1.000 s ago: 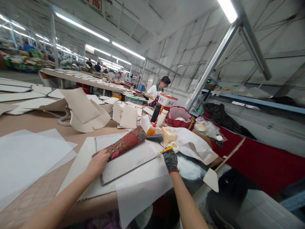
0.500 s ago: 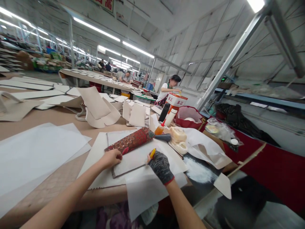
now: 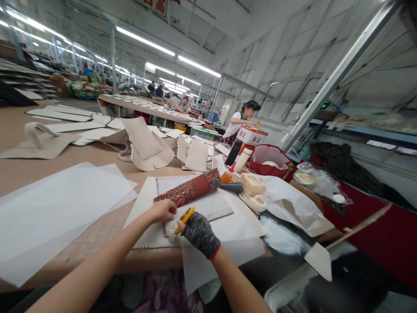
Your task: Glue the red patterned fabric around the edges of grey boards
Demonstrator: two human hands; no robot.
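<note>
My right hand (image 3: 200, 234), in a dark grey knitted glove with bare fingertips, is closed round a yellow-handled brush (image 3: 186, 218). The brush's pale head points down at the left end of a flat grey-white slab (image 3: 221, 208). My bare left hand (image 3: 164, 210) rests beside it, fingers curled together at the near-left end of a red, flower-patterned rolled piece (image 3: 192, 188). What those fingers pinch, if anything, is hidden. Beneath the slab lies a cream sheet (image 3: 143, 224) at the table edge.
White paper sheets (image 3: 65, 200) lie to the left. Cream cut panels (image 3: 151, 148) stand beyond. An orange-filled bottle (image 3: 227, 175), dark and white flasks, a yellowish block (image 3: 252, 184) and a red bag (image 3: 269, 156) are on the right. A co-worker (image 3: 243, 119) is farther back.
My right hand has moved left with the brush, closer to my left hand, and the brush handle now leans over. My left hand stays by the patterned piece. The view has turned slightly left.
</note>
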